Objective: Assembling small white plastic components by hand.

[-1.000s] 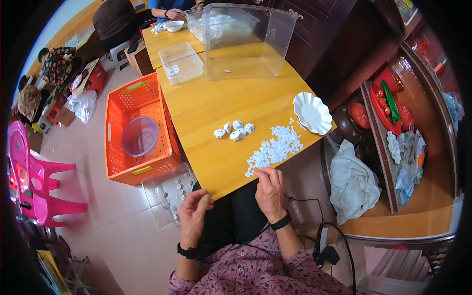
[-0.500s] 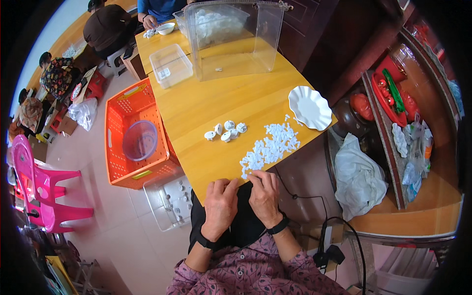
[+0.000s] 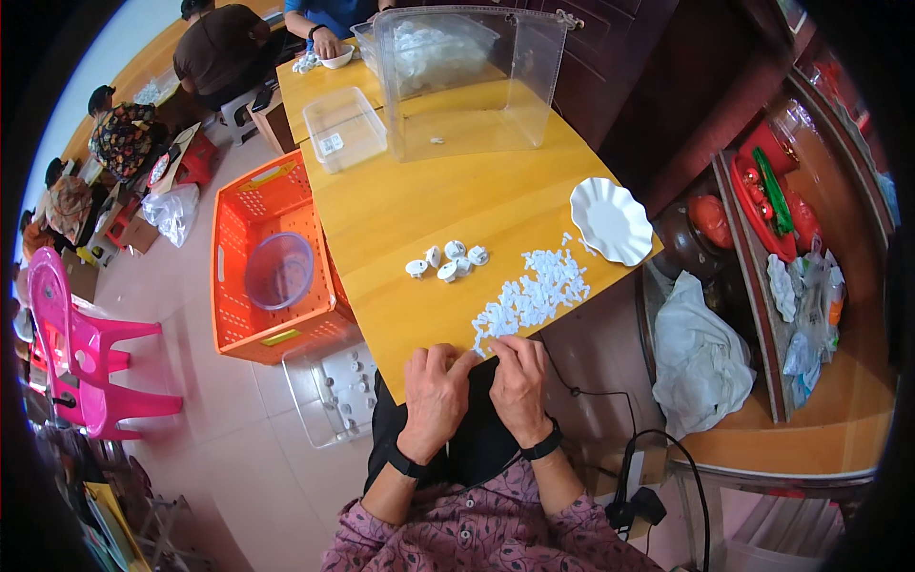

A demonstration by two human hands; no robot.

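My left hand [image 3: 436, 393] is at the table's near edge with its fingers curled in. Whatever it may hold is hidden behind the knuckles. Close beside it, my right hand [image 3: 519, 386] has thumb and forefinger drawn together at the near tip of a pile of small white plastic pieces [image 3: 536, 294]. Anything in that pinch is too small to make out. Left of the pile sit several round white knob-like parts [image 3: 447, 271] with dark spots. A white scalloped dish [image 3: 612, 221] rests at the table's right corner.
A clear upright bin [image 3: 467, 124] and a shallow clear tray [image 3: 343, 133] stand farther back on the yellow table [image 3: 381, 210]. An orange crate [image 3: 276, 329] holding a purple tub [image 3: 279, 272] is at the left. Across the table a co-worker's hand [image 3: 327, 43] touches a small bowl.
The view has shifted slightly, moving the scene right. My hands stay close together at the table edge, fingers still curled. The co-worker's hand has moved onto the bowl.
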